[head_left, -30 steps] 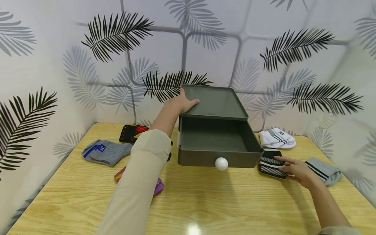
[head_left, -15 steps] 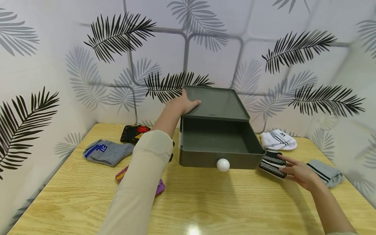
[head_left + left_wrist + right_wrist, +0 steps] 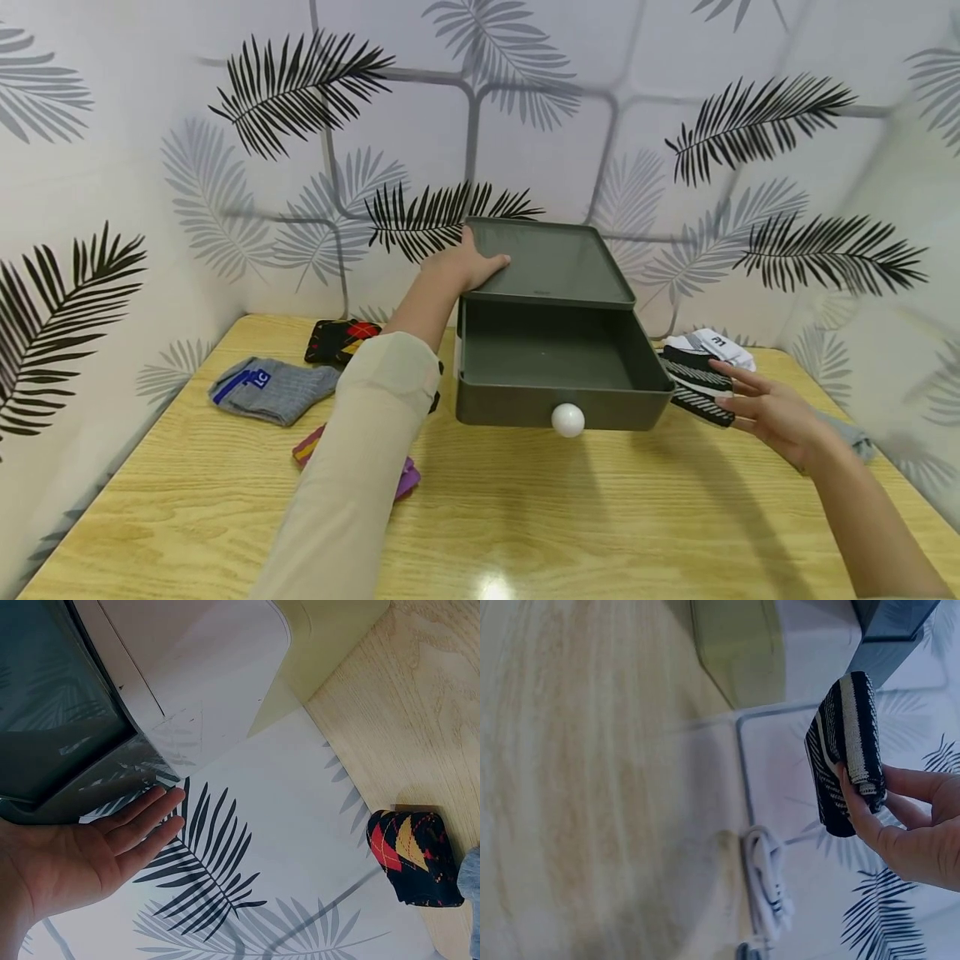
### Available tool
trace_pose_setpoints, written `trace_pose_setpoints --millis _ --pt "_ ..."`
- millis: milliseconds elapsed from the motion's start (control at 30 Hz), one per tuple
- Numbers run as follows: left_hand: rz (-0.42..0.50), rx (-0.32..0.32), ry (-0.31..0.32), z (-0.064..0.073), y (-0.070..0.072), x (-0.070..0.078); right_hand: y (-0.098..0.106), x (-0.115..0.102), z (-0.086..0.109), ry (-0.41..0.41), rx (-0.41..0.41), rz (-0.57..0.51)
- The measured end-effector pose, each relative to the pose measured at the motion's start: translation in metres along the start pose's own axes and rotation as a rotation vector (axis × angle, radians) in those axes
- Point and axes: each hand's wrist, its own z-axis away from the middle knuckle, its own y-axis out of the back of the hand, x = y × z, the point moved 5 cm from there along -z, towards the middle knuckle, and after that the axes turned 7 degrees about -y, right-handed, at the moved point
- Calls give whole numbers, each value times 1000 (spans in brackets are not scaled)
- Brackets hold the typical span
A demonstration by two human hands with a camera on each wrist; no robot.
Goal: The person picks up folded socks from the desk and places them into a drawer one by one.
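Note:
A dark grey drawer (image 3: 555,407) with a white round knob (image 3: 567,420) is pulled out of a storage box under its grey top (image 3: 551,262); no socks show inside. My left hand (image 3: 463,265) rests on the top's left edge, thumb on the surface, and its straight fingers lie along the side in the left wrist view. To the right of the drawer, my right hand (image 3: 776,417) pinches a folded pair of black-and-white striped socks (image 3: 697,385) between thumb and fingers. In the right wrist view, those striped socks (image 3: 847,750) are held up off the table.
White socks (image 3: 723,346) lie behind the striped pair, and grey socks (image 3: 851,437) are partly behind my right hand. On the left are grey-blue socks (image 3: 273,390), black argyle socks (image 3: 337,340) and purple socks (image 3: 407,479), partly covered by my sleeve. A patterned wall (image 3: 540,158) stands behind.
My right hand has lifted the striped socks off the table, and they now overlap the white socks in the head view. The left hand stays on the box top.

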Motion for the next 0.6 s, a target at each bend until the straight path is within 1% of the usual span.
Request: trace_pose_setpoints --millis 200,333,433,600 --pt "-1 5 0 0 0 0 -3 -28 13 64 -45 -1" --pt "-7 14 -5 1 0 0 -3 -45 20 78 -51 -14" --pt "-4 14 -8 0 0 0 -2 -57 26 72 -45 -17" --pt "7 10 -5 0 0 0 -3 -78 34 91 -64 -27"
